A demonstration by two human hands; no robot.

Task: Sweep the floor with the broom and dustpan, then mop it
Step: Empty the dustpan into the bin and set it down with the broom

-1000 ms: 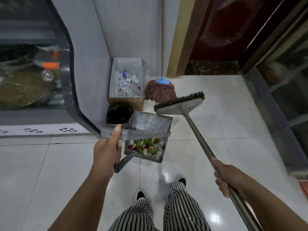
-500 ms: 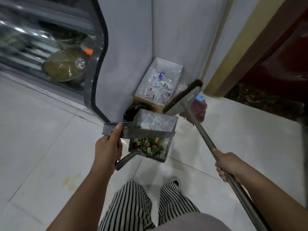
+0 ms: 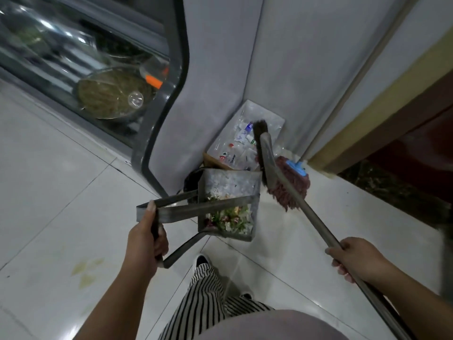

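White tiled floor (image 3: pixel 61 192), glossy, yellowish stain at left. Glass display case (image 3: pixel 98 77) upper left, covered pan inside. Left hand (image 3: pixel 144 241) grip closed round dustpan (image 3: pixel 228 204) handle; metal dustpan held above floor, food scraps inside. Behind it in grey wall corner: cardboard box (image 3: pixel 245 143) of litter. Broom (image 3: pixel 267 155) head raised over box, just beside dustpan. Maroon mop (image 3: pixel 291 187) standing in corner. Right hand (image 3: pixel 355 258) grip closed round broom pole.

No legible text, only blurred, unreadable print on packets in the corner box (image 3: pixel 245 143).
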